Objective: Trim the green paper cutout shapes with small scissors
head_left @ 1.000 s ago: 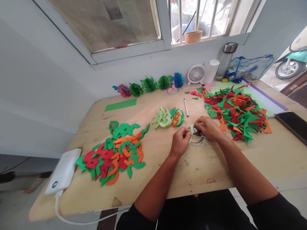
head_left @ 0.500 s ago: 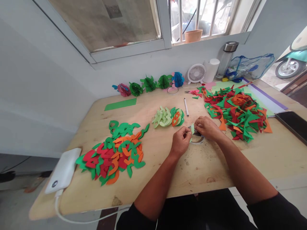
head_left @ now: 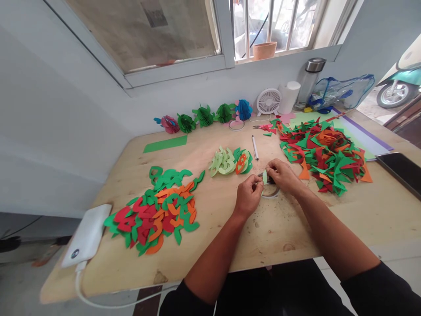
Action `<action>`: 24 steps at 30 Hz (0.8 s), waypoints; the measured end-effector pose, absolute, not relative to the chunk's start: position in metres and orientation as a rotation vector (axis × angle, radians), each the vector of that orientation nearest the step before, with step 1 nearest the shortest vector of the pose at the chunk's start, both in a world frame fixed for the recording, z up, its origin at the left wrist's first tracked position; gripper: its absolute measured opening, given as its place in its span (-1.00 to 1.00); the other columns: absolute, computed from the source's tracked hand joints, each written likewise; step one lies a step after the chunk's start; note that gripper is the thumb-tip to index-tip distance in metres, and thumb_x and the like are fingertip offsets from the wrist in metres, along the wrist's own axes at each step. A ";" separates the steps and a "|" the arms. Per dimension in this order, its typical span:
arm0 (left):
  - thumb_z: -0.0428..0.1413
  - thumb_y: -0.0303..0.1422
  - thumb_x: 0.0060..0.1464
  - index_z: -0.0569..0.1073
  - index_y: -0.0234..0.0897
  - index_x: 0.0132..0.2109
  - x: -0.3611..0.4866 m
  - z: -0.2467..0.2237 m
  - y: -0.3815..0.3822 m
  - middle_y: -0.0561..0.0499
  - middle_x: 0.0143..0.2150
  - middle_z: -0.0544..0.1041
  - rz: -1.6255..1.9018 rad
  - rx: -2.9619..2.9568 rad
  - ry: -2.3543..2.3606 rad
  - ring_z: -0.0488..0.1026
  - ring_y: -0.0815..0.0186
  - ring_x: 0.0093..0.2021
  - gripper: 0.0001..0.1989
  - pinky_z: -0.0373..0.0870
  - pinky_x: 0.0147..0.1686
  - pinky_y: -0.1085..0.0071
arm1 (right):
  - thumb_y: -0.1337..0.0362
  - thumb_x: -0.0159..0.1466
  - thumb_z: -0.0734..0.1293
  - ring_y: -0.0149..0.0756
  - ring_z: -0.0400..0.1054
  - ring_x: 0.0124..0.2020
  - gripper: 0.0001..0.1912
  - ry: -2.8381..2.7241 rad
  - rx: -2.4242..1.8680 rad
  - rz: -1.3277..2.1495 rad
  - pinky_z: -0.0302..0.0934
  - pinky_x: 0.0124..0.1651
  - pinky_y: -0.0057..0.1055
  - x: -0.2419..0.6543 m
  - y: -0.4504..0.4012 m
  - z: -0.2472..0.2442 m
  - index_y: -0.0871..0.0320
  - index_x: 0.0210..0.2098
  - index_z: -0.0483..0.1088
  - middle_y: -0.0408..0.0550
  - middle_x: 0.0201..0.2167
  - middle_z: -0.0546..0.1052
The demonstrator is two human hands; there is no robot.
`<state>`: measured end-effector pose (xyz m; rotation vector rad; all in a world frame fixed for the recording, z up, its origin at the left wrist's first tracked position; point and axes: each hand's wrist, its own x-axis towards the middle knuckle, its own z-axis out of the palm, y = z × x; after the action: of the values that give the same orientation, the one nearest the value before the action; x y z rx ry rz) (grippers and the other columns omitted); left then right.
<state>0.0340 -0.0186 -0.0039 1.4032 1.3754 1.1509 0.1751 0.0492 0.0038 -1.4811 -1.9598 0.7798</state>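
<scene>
Between my two hands stands a small light green paper cutout [head_left: 265, 177]. My left hand [head_left: 249, 194] is closed, its thumb and fingertips pinching the lower left side of the cutout. My right hand [head_left: 282, 175] is also closed, fingertips pressed together at the cutout's upper right edge; what lies inside that pinch is hidden. Just under the fingers a ring-shaped roll of tape [head_left: 271, 195] lies flat on the table, partly covered by my right hand. Beyond my hands sits a pile of light green paper cutouts [head_left: 222, 161], with an orange cutout [head_left: 241, 162] beside it.
Green, red and orange cutouts [head_left: 158, 215] lie at left, near a white power bank [head_left: 87, 235]. Paper scraps [head_left: 329, 151] and a phone [head_left: 401, 171] are at right. A pen [head_left: 255, 147], folded paper figures [head_left: 202, 116], a fan [head_left: 269, 102] and a bottle [head_left: 309, 83] stand farther back.
The light green cutout has turned slightly between my fingers and shows more of its broad face. Both hands have shifted only a little.
</scene>
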 end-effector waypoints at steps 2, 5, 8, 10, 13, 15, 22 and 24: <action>0.02 -0.34 0.01 0.36 -0.29 -0.41 0.033 -0.005 -0.018 0.13 -0.53 0.29 1.196 1.365 1.378 0.16 0.48 -0.56 -0.88 0.09 -0.52 0.53 | 0.25 0.13 0.18 -0.34 0.27 -0.44 -0.87 -1.874 -1.503 0.767 0.11 -0.37 -0.42 0.176 0.050 0.004 0.14 -0.50 0.27 -0.10 -0.50 0.39; 0.04 -0.34 -0.03 0.37 -0.30 -0.40 0.031 -0.005 -0.015 0.10 -0.49 0.35 1.284 1.243 1.370 0.21 0.47 -0.53 -0.89 0.14 -0.49 0.54 | 0.19 0.13 0.19 -0.33 0.27 -0.46 -0.83 -1.808 -1.512 0.745 0.11 -0.38 -0.41 0.179 0.052 0.003 0.14 -0.50 0.31 -0.10 -0.52 0.41; 0.08 -0.33 -0.07 0.37 -0.30 -0.43 0.030 -0.003 -0.011 0.10 -0.51 0.36 1.313 1.133 1.349 0.23 0.46 -0.52 -0.88 0.16 -0.48 0.54 | 0.17 0.12 0.19 -0.35 0.23 -0.52 -0.80 -1.813 -1.496 0.797 0.07 -0.44 -0.42 0.180 0.053 0.004 0.14 -0.53 0.30 -0.13 -0.59 0.38; 0.11 -0.33 -0.10 0.38 -0.32 -0.45 0.029 -0.001 -0.011 0.10 -0.53 0.36 1.328 1.079 1.339 0.23 0.47 -0.53 -0.87 0.17 -0.49 0.55 | 0.16 0.12 0.20 -0.36 0.21 -0.53 -0.79 -1.792 -1.488 0.814 0.05 -0.45 -0.43 0.179 0.052 0.007 0.14 -0.55 0.29 -0.14 -0.61 0.36; 0.15 -0.33 -0.15 0.41 -0.34 -0.47 0.029 0.004 -0.011 0.11 -0.55 0.37 1.346 0.949 1.333 0.23 0.49 -0.54 -0.86 0.19 -0.47 0.54 | 0.15 0.10 0.23 -0.38 0.18 -0.54 -0.79 -1.740 -1.458 0.841 0.04 -0.43 -0.42 0.177 0.047 0.017 0.14 -0.55 0.30 -0.16 -0.61 0.33; 0.17 -0.32 -0.16 0.43 -0.35 -0.47 0.027 0.007 -0.011 0.11 -0.56 0.38 1.359 0.828 1.320 0.25 0.49 -0.53 -0.84 0.22 -0.45 0.53 | 0.12 0.08 0.27 -0.41 0.14 -0.56 -0.79 -1.682 -1.420 0.971 0.02 -0.46 -0.44 0.175 0.043 0.023 0.14 -0.54 0.30 -0.20 -0.63 0.29; 0.24 -0.29 -0.23 0.52 -0.37 -0.44 0.023 0.016 -0.010 0.09 -0.58 0.41 1.440 0.648 1.309 0.28 0.49 -0.55 -0.79 0.28 -0.44 0.50 | 0.03 0.05 0.36 -0.46 0.19 -0.52 -0.68 -1.409 -1.114 1.576 0.09 -0.44 -0.49 0.162 0.026 0.032 0.18 -0.43 0.38 -0.18 -0.53 0.37; 0.24 -0.29 -0.24 0.53 -0.37 -0.45 0.023 0.018 -0.010 0.08 -0.58 0.43 1.443 0.660 1.316 0.28 0.48 -0.55 -0.80 0.29 -0.45 0.49 | 0.01 0.03 0.38 -0.46 0.15 -0.53 -0.66 -1.405 -1.092 1.611 0.05 -0.49 -0.51 0.157 0.023 0.033 0.18 -0.43 0.38 -0.18 -0.54 0.36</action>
<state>0.0229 -0.0099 0.0181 0.6598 1.3159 1.4426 0.1574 0.0231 0.0327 -1.0924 -1.4049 1.6112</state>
